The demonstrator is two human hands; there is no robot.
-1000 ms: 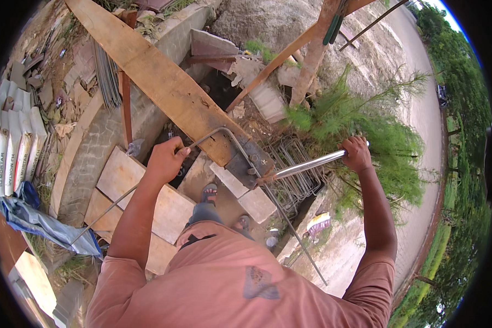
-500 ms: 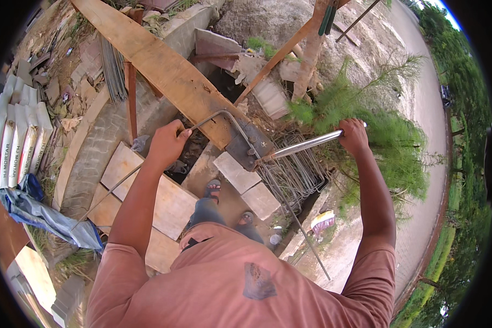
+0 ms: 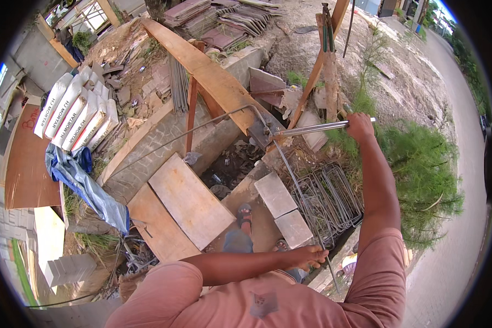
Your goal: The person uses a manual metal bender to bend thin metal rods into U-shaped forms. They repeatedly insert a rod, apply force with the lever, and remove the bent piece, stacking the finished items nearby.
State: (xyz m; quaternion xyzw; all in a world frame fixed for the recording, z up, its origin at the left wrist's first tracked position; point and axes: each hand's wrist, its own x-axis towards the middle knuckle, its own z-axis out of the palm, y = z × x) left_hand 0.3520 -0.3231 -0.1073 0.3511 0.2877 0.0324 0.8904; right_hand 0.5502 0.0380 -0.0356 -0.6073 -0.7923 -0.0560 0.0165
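Observation:
My right hand [image 3: 359, 127] is closed around the end of a silver metal pipe handle [image 3: 317, 128]. The handle's other end meets a dark bending plate [image 3: 258, 133] with upright pins, fixed at the near end of a long wooden plank [image 3: 202, 68]. A thin steel rod [image 3: 183, 133] passes through the pins, bent sharply there; one leg runs far to the left, the other down toward my body. My left hand [image 3: 310, 256] reaches across in front of my body, its fingers partly stretched out beside the lower leg of the rod; whether they touch it is unclear.
Bent steel stirrups [image 3: 328, 202] lie in a pile right of two grey blocks [image 3: 281, 199]. Flat boards [image 3: 188, 199] lie left of my feet, beside a rubble-filled pit [image 3: 229, 167]. White sacks [image 3: 76, 112] and a blue tarp [image 3: 87, 183] are at left; a feathery green bush [image 3: 415, 175] is at right.
My left hand has let go of the rod's left leg and crossed to the lower leg. My right hand still holds the handle. The view has shifted.

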